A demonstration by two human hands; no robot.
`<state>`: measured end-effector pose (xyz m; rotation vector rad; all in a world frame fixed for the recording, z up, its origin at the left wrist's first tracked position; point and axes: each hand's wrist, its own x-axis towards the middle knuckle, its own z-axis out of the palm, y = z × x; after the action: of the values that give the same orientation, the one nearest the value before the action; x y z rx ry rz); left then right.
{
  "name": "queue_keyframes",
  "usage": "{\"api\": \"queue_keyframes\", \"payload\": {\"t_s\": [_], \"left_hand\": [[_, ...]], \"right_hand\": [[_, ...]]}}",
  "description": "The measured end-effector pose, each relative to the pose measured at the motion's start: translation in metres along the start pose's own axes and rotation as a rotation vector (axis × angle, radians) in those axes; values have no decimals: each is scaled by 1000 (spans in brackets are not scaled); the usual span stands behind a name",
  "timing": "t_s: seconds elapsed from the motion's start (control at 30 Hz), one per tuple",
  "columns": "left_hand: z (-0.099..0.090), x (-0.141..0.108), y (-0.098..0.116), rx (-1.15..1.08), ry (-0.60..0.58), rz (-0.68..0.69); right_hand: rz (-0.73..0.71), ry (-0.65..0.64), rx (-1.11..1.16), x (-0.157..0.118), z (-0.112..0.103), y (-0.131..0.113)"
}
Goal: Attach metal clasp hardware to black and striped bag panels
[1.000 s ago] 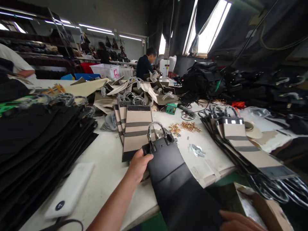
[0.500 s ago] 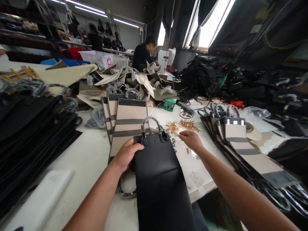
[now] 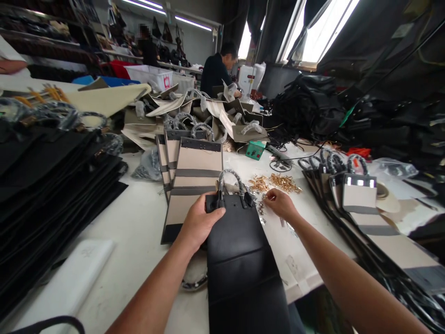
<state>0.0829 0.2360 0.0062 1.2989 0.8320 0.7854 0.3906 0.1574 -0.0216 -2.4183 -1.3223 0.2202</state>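
A black leather bag panel (image 3: 243,260) stretches from the table toward me, its wrapped handle (image 3: 231,175) standing up at the top end. My left hand (image 3: 201,220) grips the panel's upper left corner, thumb on the front face. Over the table to the right of the handle is my right hand (image 3: 279,203), fingers drawn together in a pinch; what is between them, if anything, is too small to make out. Small metal plates (image 3: 260,207) lie by its fingertips. Just beyond are two piles of gold-coloured fittings (image 3: 259,183).
Beige-and-black bag panels (image 3: 198,160) stand behind the held one; more panels (image 3: 361,197) lean at the right. Black bag pieces (image 3: 52,185) are stacked at the left near a white block (image 3: 69,283). A green box (image 3: 255,150) sits farther back. Another person (image 3: 217,72) works beyond.
The whole view has shifted, so things appear farther right and slightly lower. My right hand has come a little closer over the metal plates. My left hand keeps its grip on the panel.
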Motion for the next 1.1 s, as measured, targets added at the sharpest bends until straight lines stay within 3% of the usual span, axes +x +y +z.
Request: {"api": "queue_keyframes", "payload": {"t_s": [0.13,0.33,0.53,0.7,0.87,0.93,1.03,1.1], "left_hand": [[5,-6,1,233,151,118],[3,-10,8,450,152,241],[-3,-6,6,530,144,219],[-8,-7,12,515,84,140],[-7,-11,15,545,60,117],[-6,-11,15,567,69,142],[-3,-11,13,546,70,204],[-1,-11,10,513,92,251]], "right_hand": [[-32,-31,-99,-10,-5,-2],[-73,-24,-228,-18,-11,-3],[-124,16,-235,-25,-14,-10],[-63,65,-103,-25,-19,-13],[24,122,200,-45,-21,-33],[57,135,503,-63,-15,-57],[133,88,1137,-95,1,-101],[153,37,1345,-110,14,-126]]}}
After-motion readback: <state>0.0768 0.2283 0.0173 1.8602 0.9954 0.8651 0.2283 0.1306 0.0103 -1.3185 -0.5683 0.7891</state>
